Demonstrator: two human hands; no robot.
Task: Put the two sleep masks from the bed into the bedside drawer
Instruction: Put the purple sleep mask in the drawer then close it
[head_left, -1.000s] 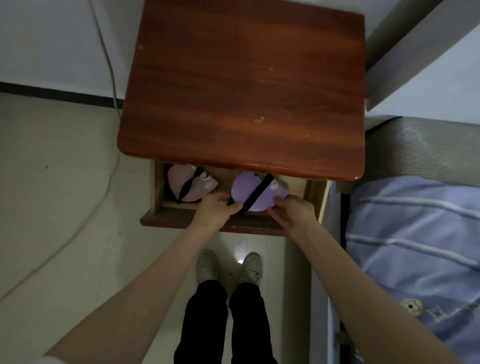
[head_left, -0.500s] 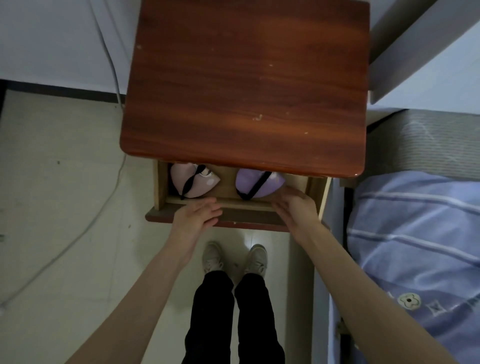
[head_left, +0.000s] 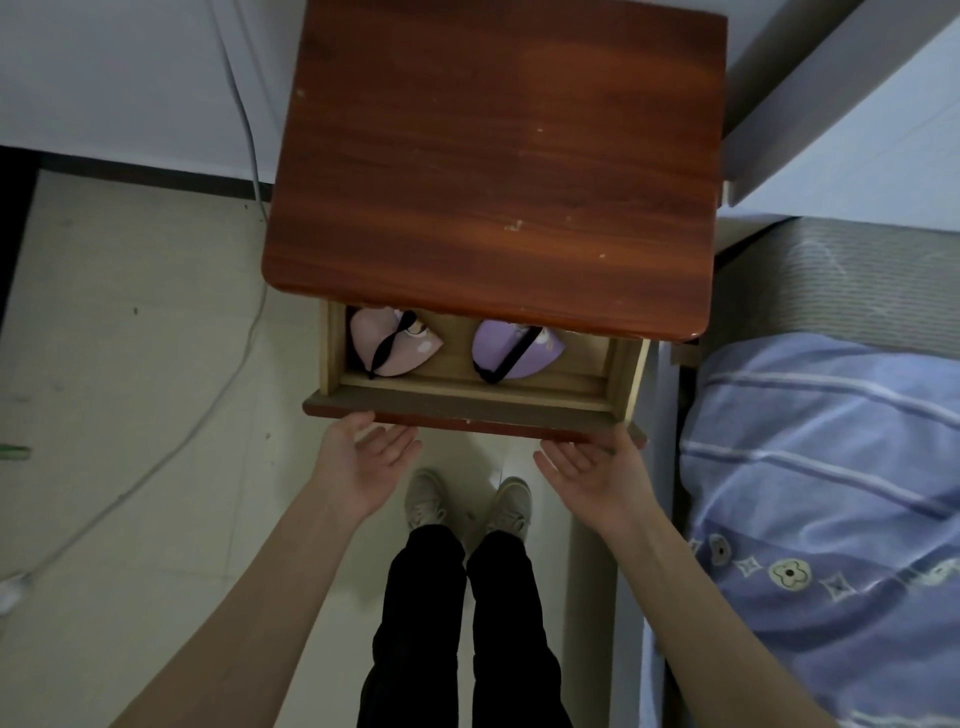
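1. Nearest the camera, two bare forearms reach forward above black trousers (head_left: 457, 623) and pale shoes (head_left: 470, 501) standing on a light floor (head_left: 130, 415).
2. Left hand (head_left: 363, 457): palm turned up, fingers spread loosely open, holding nothing; the fingertips meet the underside of the drawer front's left end.
3. Right hand (head_left: 595, 467): palm up, fingers likewise extended and empty; the fingertips pass under the right end of the drawer front, so the exact contact cannot be told.
4. Drawer (head_left: 467, 405): pulled partly out of the bedside table, its pale wooden interior exposed.
5. Pink sleep mask (head_left: 387, 345): lies inside the drawer at the left, black strap across it, its far edge hidden under the tabletop.
6. Purple sleep mask (head_left: 514, 351): lies inside the drawer right of centre, black strap across it, apart from the pink one, with bare drawer bottom between them.
7. Bedside table (head_left: 493, 156): reddish-brown wooden top, bare, with small scuff marks.
8. Bed (head_left: 831, 467): stands to the right, covered by a blue striped sheet with a flower print.
9. White cable (head_left: 244, 119): runs down the wall at the left and trails across the floor.
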